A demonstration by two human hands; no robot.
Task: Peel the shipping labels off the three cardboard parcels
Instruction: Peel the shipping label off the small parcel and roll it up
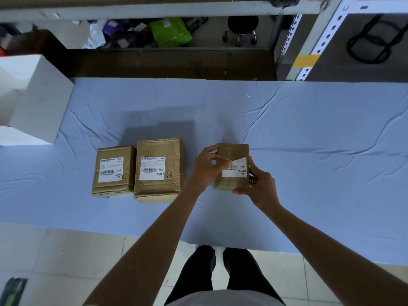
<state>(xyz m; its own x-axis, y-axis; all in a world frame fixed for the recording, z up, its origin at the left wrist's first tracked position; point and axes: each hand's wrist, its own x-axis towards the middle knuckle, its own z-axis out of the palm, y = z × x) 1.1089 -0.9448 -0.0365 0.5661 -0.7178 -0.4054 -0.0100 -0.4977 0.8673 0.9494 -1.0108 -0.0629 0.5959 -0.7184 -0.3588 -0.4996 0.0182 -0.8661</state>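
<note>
Three brown cardboard parcels stand on the blue cloth. The left parcel (pixel 113 171) and the middle parcel (pixel 157 170) each carry a flat white shipping label (pixel 111 169) (pixel 152 168). The right parcel (pixel 233 165) is smaller. Its white label (pixel 236 169) is lifted at the upper left, with bare cardboard showing above it. My left hand (pixel 206 165) pinches that lifted corner. My right hand (pixel 257 184) grips the right parcel along its right side and lower edge.
The blue cloth (pixel 309 140) covers the table, whose near edge runs just in front of my legs. A white box (pixel 33 98) stands at the far left. Metal shelving (pixel 309 40) and a pile of bags (pixel 170 32) lie beyond the table's far edge.
</note>
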